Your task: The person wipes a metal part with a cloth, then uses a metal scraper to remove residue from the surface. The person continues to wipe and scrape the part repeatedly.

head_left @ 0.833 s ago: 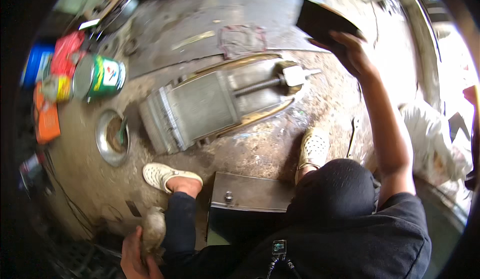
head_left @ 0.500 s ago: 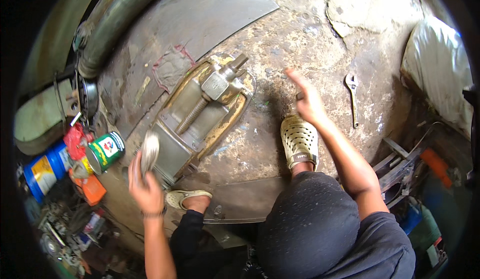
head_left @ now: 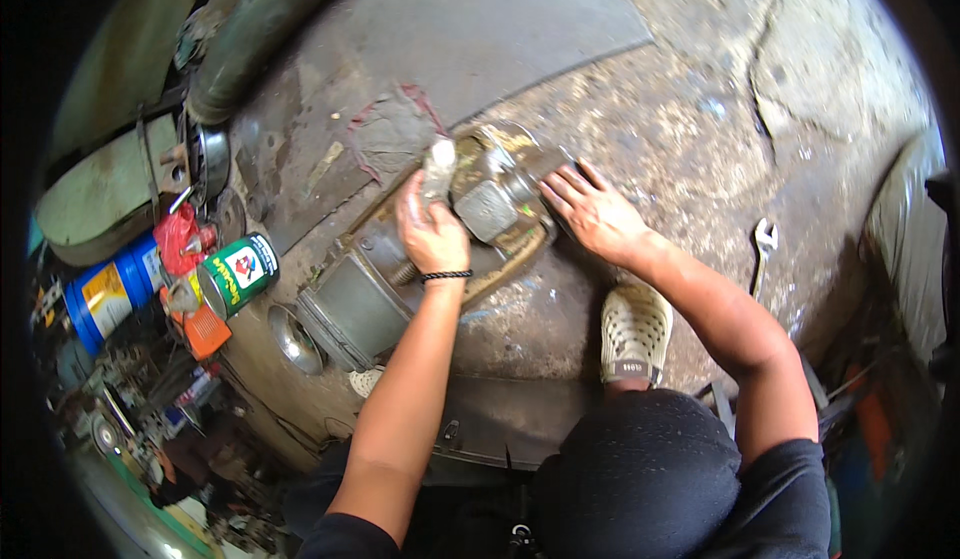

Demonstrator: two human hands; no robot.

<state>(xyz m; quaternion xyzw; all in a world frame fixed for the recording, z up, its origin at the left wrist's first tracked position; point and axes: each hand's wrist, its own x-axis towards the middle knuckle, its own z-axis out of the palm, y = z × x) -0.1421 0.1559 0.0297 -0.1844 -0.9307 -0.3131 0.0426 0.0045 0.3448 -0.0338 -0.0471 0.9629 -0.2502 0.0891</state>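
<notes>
Vise (head_left: 358, 304); left hand (head_left: 432, 239) clamped on pale bundle (head_left: 438, 167); right hand (head_left: 602, 221) at far end, cannot tell grip

The head view looks down through a wide fisheye lens from the person's own head, above and behind the left hand (head_left: 437, 239) and the right hand (head_left: 600, 221), facing forward over both. It sits near enough to show the hands plainly, yet takes in the floor (head_left: 690, 99) well beyond them, a blue bucket (head_left: 108, 301) far left of the left hand, and a black-clad knee (head_left: 640, 474) nearer the lens than the right hand.
</notes>
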